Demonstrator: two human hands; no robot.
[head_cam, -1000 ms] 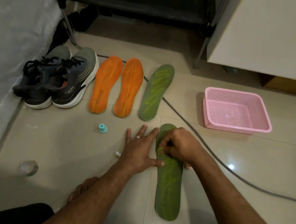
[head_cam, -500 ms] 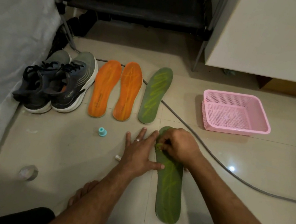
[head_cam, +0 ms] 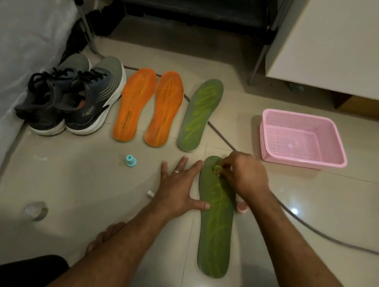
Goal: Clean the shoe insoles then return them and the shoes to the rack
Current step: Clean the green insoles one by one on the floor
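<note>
From the head camera we look down at a tiled floor. Just right of centre, a green insole (head_cam: pixel 217 223) lies lengthwise. Our left hand (head_cam: pixel 178 188) rests flat with straight fingers, its thumb pressing the insole's left edge. Our right hand (head_cam: pixel 243 173) pinches a small yellow-green wad (head_cam: pixel 216 170) against the insole's top end; what the wad is we cannot tell.

Above, in mid-frame, lie a second green insole (head_cam: pixel 200 115) and two orange insoles (head_cam: pixel 149 106). Left of them stands a pair of dark shoes (head_cam: pixel 72 96). The dark rack (head_cam: pixel 180 2) sits at the top, a pink basket (head_cam: pixel 302 140) at the right.

We judge that we are rubbing this insole, with returning things to the rack still ahead. Next calls for working down its length while the left hand steadies it.
</note>
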